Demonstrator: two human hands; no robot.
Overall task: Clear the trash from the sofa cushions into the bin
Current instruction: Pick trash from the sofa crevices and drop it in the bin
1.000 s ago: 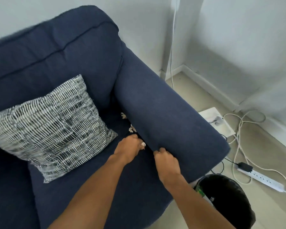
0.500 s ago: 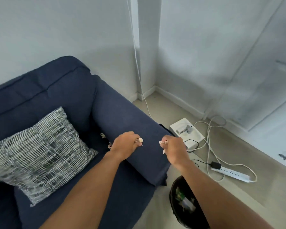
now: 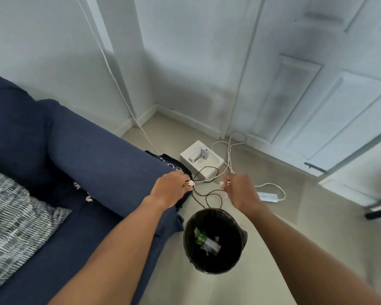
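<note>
Head view: left hand (image 3: 171, 190) and right hand (image 3: 242, 192) each have fingers pinched on a small pale scrap (image 3: 190, 183), held past the sofa (image 3: 92, 155) arm, above the black bin (image 3: 213, 239). More scraps (image 3: 87, 195) still in the seat crease.

White box (image 3: 201, 160); power strip (image 3: 267, 197); door (image 3: 330, 102)

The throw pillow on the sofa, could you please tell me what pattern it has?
The throw pillow has a white-and-dark-grey broken-stripe weave pattern, seen in the head view.
</note>
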